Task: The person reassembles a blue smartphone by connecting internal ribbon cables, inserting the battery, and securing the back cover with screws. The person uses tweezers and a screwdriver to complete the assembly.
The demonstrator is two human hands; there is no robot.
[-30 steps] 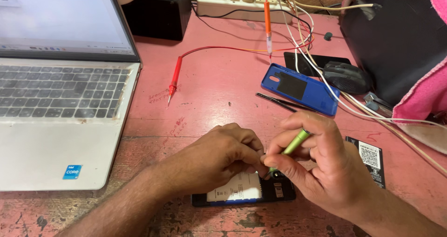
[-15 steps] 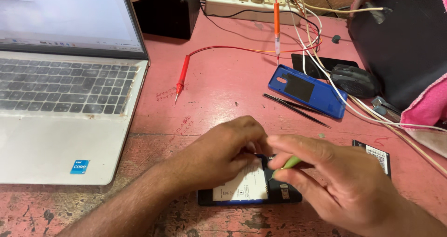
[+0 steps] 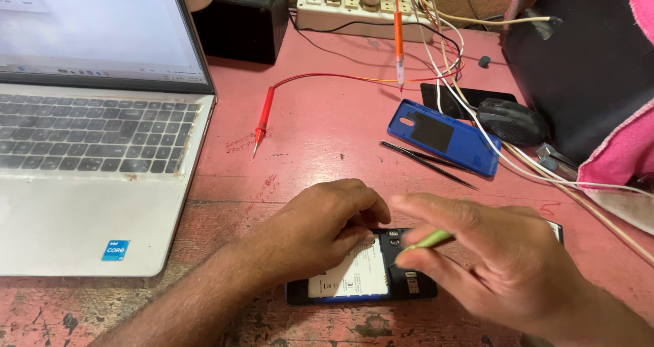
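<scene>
Head view looks down on a pink table [image 3: 327, 149]. Far left of the opened phone [image 3: 364, 279] sits a silver laptop [image 3: 88, 170], its edge close beside the left forearm. The left hand [image 3: 320, 228] lies palm down over the phone's left half, fingers curled and pressing on its pale battery label. Above the phone lie a red probe [image 3: 262, 119], black tweezers [image 3: 426, 163] and a blue back cover [image 3: 443, 136], with bare tabletop between them and the hands. The right hand [image 3: 497, 258], blurred, hovers over the phone's right end, fingers pinching a thin green tool [image 3: 426, 240] angled down toward it. Right of the phone run white cables [image 3: 545, 173].
</scene>
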